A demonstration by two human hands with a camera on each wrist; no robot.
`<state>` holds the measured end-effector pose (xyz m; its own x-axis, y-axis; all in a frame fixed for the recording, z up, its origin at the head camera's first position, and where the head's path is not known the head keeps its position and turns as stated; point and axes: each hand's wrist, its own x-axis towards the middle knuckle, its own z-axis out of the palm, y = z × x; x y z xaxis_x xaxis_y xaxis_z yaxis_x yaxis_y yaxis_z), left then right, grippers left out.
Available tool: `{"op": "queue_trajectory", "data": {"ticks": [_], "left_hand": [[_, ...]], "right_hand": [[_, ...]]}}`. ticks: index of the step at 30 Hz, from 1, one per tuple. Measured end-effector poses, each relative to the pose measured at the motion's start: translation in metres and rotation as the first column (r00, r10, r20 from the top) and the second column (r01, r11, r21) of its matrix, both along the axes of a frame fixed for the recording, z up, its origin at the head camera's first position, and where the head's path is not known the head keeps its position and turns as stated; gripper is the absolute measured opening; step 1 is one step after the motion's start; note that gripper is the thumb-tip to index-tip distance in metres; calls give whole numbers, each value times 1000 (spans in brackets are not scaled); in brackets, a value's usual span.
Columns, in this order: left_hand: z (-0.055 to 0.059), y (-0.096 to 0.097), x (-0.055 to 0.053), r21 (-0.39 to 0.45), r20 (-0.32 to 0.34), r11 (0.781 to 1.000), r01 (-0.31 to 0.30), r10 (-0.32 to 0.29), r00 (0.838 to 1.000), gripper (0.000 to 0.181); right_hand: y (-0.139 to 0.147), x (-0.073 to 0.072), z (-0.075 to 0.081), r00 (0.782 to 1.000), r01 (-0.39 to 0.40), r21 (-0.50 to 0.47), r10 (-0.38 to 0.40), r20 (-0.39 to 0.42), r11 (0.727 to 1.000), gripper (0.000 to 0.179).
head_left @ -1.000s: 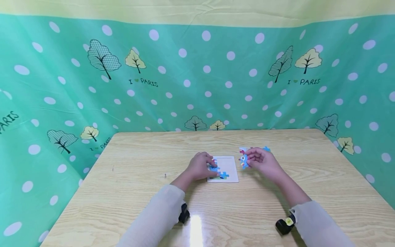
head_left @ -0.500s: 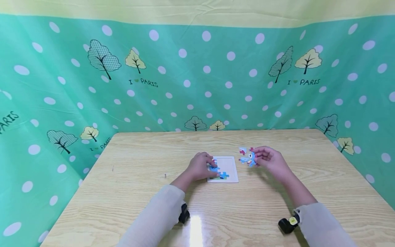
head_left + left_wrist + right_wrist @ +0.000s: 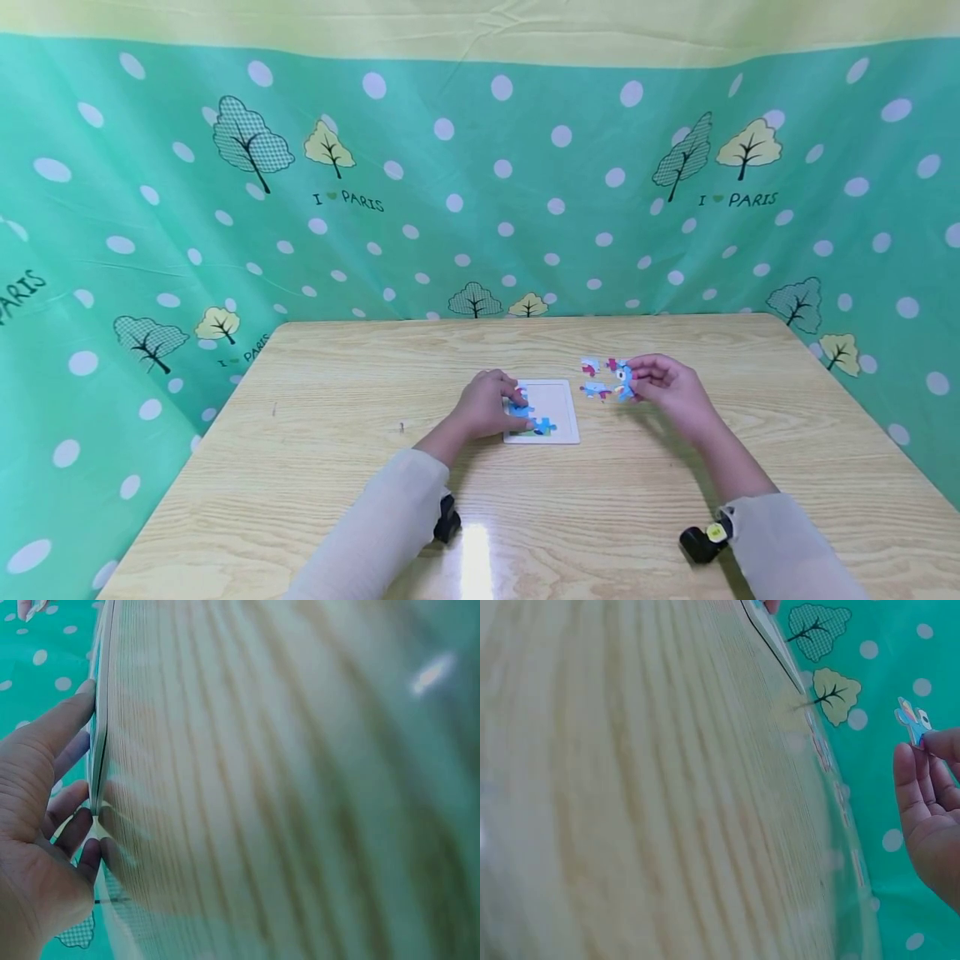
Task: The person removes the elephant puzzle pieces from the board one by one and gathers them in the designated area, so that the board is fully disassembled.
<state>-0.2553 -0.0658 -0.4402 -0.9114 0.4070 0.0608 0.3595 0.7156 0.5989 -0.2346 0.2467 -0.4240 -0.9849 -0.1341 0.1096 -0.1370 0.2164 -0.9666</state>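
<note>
In the head view a white puzzle tray (image 3: 561, 408) lies on the table, with several joined blue puzzle pieces (image 3: 543, 427) along its left and lower side. My left hand (image 3: 486, 404) rests over the tray's left edge, thumb and fingers spread and touching the pieces; the palm hides part of them. In the left wrist view its fingertips (image 3: 86, 688) lie along the thin edge of the tray (image 3: 101, 727). My right hand (image 3: 671, 392) pinches a blue puzzle piece (image 3: 913, 722) with an eye printed on it, held up above the table right of the tray.
Loose puzzle pieces lie right of the tray, among them a white and red piece (image 3: 590, 367) and a blue and red piece (image 3: 595, 390). The wooden table (image 3: 337, 375) ends at a green dotted curtain (image 3: 465, 208). Black cameras (image 3: 701, 543) sit at both wrists.
My right hand has moved to the right with the pinched puzzle piece, uncovering loose pieces beside the tray. The piece has turned in the fingers. My left hand has stayed in place.
</note>
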Motion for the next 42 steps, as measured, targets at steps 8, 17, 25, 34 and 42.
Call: {"op": "queue_trajectory", "data": {"ticks": [8,17,25,34,42], "left_hand": [[-1,0,-1,-3,7,1000,-2,2,1000,25],[-3,-1,-1,-18,-13,1000,-3,3,1000,27],[-2,-1,-1,4,-4,1000,1,-1,1000,26],[-3,0,-1,0,-1,1000,-5,5,1000,26],[-2,0,-1,4,9,1000,-8,8,1000,26]], "right_hand": [[10,-3,-6,999,47,15,-47,12,999,36],[15,-10,-11,994,81,36,-83,74,996,39],[17,-15,-14,980,146,126,-161,118,981,32],[17,-24,-19,979,131,294,-171,114,947,29],[13,-26,-21,983,121,436,-169,71,892,22]]}}
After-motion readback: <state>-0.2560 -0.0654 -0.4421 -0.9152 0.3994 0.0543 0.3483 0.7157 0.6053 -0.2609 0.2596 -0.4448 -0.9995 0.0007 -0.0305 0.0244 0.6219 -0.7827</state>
